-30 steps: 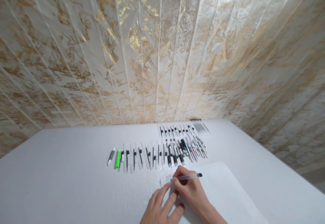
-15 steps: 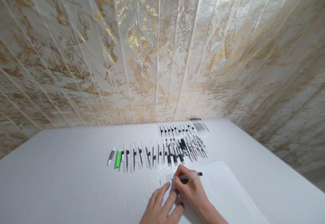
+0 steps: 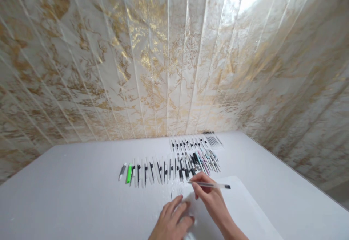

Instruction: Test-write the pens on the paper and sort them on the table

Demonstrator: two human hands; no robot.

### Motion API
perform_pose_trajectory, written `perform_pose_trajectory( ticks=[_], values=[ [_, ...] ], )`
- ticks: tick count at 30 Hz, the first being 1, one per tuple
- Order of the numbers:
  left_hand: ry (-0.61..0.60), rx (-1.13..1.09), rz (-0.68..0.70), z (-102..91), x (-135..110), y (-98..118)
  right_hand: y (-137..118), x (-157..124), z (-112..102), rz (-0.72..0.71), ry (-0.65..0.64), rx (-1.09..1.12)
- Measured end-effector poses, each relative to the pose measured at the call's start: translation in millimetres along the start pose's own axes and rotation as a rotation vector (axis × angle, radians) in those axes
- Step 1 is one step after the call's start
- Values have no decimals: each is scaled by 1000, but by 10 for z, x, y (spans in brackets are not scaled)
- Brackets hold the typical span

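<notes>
At the near edge of the white table (image 3: pixel 68 196), a white sheet of paper (image 3: pixel 245 203) is laid flat, and both hands are found over it. The right hand (image 3: pixel 211 202) is closed around a slim clear plastic pen (image 3: pixel 211 185) with a black cap. The barrel is pinched between thumb and fingertips near its writing end. The pen is held almost level, with the black cap pointing to the person's right and the writing end towards the left, just short of the nearest row of pens. Whether the tip touches the paper cannot be told. The left hand (image 3: pixel 170 220) is laid palm down on the sheet just beside the right hand, with its fingers loosely spread and extended; nothing is gripped by it. A few faint pen marks (image 3: pixel 177 192) are seen on the paper just beyond the left fingertips.

Beyond the hands, a long row of pens (image 3: pixel 169 167) is set out side by side across the table, mostly clear barrels with black clips. At its left end a grey pen (image 3: pixel 122 171) and a bright green highlighter (image 3: pixel 128 173) are placed next to each other. Towards the right end the pens are crowded and overlapping, with dark and pink barrels among them. A second, shorter row of clear pens (image 3: pixel 188 144) is laid farther back, and a flat bundle of thin black refills (image 3: pixel 214 139) lies at its right. The table is enclosed at the back and the right by glossy wall panels (image 3: pixel 169 69) marbled in cream and gold.
</notes>
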State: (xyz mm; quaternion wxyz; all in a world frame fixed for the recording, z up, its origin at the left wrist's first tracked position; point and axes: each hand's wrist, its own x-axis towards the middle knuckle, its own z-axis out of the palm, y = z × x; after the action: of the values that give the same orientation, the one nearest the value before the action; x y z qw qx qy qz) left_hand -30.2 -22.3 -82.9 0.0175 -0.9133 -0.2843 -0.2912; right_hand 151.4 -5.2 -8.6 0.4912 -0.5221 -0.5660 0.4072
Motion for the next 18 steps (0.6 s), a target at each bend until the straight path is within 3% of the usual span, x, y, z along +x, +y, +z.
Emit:
perform_pose_trajectory(
  ticks=[3, 7, 12, 18],
  values=[
    [49, -318, -165, -158, 79, -13, -350, -139, -88, -56, -137, 47],
    [-37, -684, -420, -414, 175, 32, -571, -382, -58, -180, -274, -144],
    [-62, -770, -456, -405, 152, 33, -416, -465, 82, -229, -235, -239],
    [-96, -964, -449, -283, 119, -23, -236, -330, 175, -307, -344, -326]
  ],
)
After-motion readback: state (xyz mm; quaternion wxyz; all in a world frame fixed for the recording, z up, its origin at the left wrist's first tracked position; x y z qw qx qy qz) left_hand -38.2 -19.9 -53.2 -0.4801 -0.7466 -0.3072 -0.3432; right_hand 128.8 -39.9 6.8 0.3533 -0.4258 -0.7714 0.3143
